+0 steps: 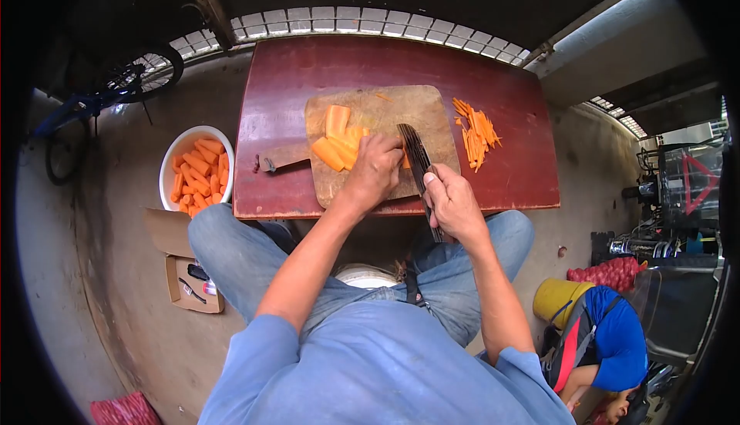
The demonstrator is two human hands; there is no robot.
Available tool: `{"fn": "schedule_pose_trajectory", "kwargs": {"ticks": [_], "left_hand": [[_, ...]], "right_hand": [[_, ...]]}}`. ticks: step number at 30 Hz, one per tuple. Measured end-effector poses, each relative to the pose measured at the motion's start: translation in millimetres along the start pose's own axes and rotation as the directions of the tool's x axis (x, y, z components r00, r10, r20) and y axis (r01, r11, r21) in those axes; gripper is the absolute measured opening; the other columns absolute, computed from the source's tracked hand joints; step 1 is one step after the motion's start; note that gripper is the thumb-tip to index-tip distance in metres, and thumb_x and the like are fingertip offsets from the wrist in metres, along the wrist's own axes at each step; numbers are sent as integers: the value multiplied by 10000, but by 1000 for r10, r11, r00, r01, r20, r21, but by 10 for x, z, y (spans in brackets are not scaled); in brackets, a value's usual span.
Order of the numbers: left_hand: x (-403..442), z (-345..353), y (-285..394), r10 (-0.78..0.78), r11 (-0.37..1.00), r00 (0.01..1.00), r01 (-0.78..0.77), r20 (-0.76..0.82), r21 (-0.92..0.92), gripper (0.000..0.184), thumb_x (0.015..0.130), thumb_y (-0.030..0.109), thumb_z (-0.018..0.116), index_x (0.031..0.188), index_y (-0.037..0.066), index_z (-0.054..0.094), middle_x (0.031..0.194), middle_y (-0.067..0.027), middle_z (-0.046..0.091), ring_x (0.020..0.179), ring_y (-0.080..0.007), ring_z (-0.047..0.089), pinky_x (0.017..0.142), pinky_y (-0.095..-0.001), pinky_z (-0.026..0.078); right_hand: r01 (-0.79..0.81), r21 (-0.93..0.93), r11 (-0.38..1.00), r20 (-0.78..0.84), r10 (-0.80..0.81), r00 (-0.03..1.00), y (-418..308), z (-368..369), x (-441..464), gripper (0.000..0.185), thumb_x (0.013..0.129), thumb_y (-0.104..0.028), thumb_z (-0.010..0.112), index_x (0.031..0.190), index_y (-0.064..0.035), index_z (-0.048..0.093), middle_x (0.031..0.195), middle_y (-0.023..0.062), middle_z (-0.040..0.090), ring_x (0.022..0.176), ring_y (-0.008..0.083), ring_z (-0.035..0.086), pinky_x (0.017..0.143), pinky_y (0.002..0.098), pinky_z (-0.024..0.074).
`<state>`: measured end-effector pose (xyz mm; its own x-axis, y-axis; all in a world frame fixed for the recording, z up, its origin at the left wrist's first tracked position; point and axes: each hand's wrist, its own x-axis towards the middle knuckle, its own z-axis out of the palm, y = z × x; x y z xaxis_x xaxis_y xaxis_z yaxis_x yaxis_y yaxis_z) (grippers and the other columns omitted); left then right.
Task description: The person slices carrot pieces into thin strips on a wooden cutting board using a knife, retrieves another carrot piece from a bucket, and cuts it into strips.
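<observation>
My right hand (455, 201) grips a dark knife (415, 147) with a ridged-looking blade, held slanting over the right part of a wooden cutting board (428, 105). Just left of the blade, my left hand (374, 169) is closed with fingers curled down on a carrot piece (405, 161), mostly hidden under them. Beyond my left hand lie several thick peeled carrot chunks (337, 120). To the right of the board, a pile of thin carrot sticks (479, 134) rests on the red table (516, 109).
A white tub (164, 174) of peeled carrots stands left of the table. A flat brown tool (287, 157) pokes out from the board's left side. An open cardboard box (176, 286) is on the floor. At right are a yellow bucket (556, 300), a red net sack (609, 274) and a person in blue (620, 340).
</observation>
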<state>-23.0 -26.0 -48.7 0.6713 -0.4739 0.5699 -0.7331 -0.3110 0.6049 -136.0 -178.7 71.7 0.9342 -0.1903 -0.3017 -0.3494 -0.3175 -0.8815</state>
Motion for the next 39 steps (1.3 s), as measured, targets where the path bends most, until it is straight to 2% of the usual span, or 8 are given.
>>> {"fn": "schedule_pose_trajectory", "kwargs": {"ticks": [3,9,15,18,29,33,36,39], "left_hand": [[-12,23,-32,9,1000,1000,-9,-8,-27,122,851,-4,785,971,1,804,1135,-122,770,1067,-333,688,972,-451,488],[14,-14,8,-30,999,1000,30,-3,-39,114,861,2,771,973,2,794,1084,-116,741,1030,-341,667,968,-447,478],[7,-16,32,-24,1000,999,24,25,-18,60,825,-7,703,878,8,726,1026,-122,684,1020,-348,637,956,-469,478],[7,-18,6,-14,1000,1000,14,24,-2,119,834,-2,765,949,19,787,1040,-99,718,1017,-325,651,953,-445,481],[8,-20,54,-6,1000,1000,6,8,-19,81,841,0,721,912,22,751,1056,-95,710,1023,-331,639,943,-463,479],[15,-16,34,0,1000,1000,0,6,15,116,855,3,775,966,19,803,1041,-83,737,997,-315,651,921,-442,473],[14,-15,30,-1,1000,1000,1,9,18,119,846,2,772,961,18,801,1043,-85,736,1000,-318,652,922,-445,474],[17,-16,37,-12,999,1000,11,28,43,122,839,3,771,956,18,800,1043,-93,736,1009,-321,655,937,-447,477]], "right_hand": [[-53,-83,995,16,54,998,-9,26,86,286,1173,-230,515,1069,13,625,671,27,542,482,136,553,481,342,483],[62,35,997,-7,-62,998,59,79,296,275,1173,-214,517,1059,14,622,672,20,537,482,132,547,475,340,477],[16,-29,999,19,-15,1000,74,8,59,261,1175,-201,531,1094,18,647,691,13,537,495,116,544,476,334,462],[25,-30,999,12,-25,1000,66,-2,-6,267,1181,-207,534,1083,20,634,690,17,538,501,117,553,479,336,465],[25,-15,1000,66,-24,998,41,-17,370,315,1197,-257,498,1051,-3,613,698,0,537,512,115,576,475,323,489],[-116,237,965,85,99,991,16,-52,254,320,1198,-312,521,1149,-20,644,764,-20,542,566,82,598,478,277,505],[-152,185,971,108,133,985,108,-120,105,362,1198,-343,526,1294,-23,664,801,-1,565,624,83,627,532,278,525],[-34,71,997,45,31,999,188,-87,-48,426,1186,-356,558,1439,-24,643,864,36,646,701,114,675,601,301,541]]}}
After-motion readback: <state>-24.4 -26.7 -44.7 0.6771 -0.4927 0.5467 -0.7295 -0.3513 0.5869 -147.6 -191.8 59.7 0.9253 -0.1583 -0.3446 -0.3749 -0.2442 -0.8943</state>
